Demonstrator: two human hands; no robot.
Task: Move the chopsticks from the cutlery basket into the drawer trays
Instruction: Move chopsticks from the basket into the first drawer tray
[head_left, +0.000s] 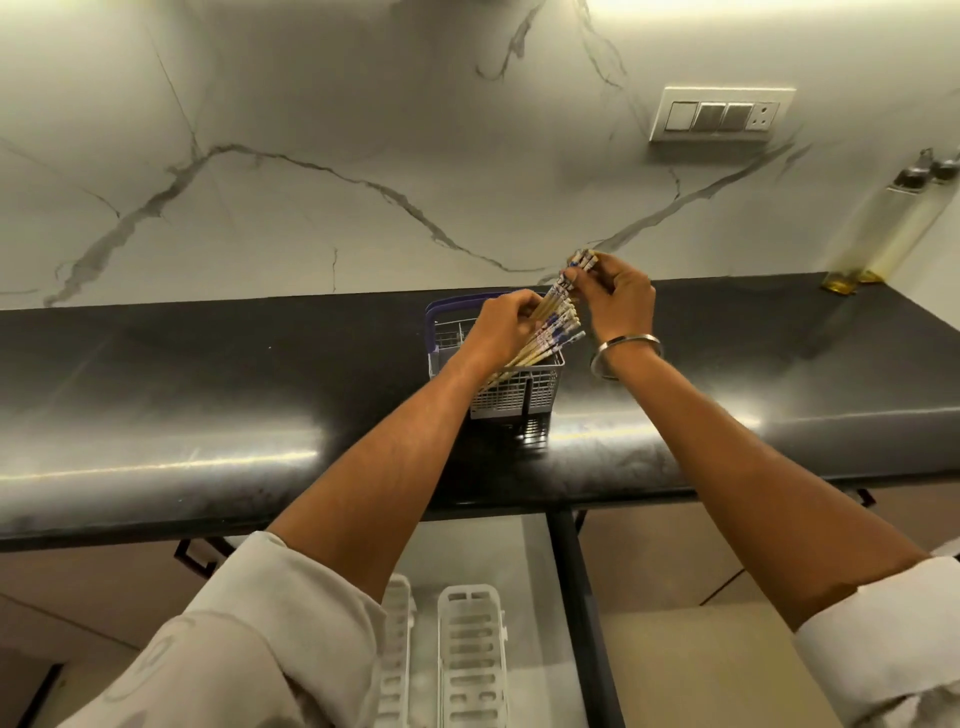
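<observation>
A grey cutlery basket (519, 395) with a blue handle stands on the black counter. Several bamboo chopsticks (550, 332) with blue-and-white patterned tops lean out of it toward the right. My left hand (501, 327) is closed around the bundle at mid-length, over the basket. My right hand (615, 296) pinches the patterned tops of a few chopsticks, raised above the basket's right side. Below the counter, white slotted drawer trays (470, 654) lie in an open drawer, partly hidden by my left sleeve.
The black counter (208, 395) runs the full width, with a marble wall behind. Two oil bottles (883, 228) stand at the far right against the wall. A switch panel (719, 114) is on the wall. Cabinet fronts sit below the counter.
</observation>
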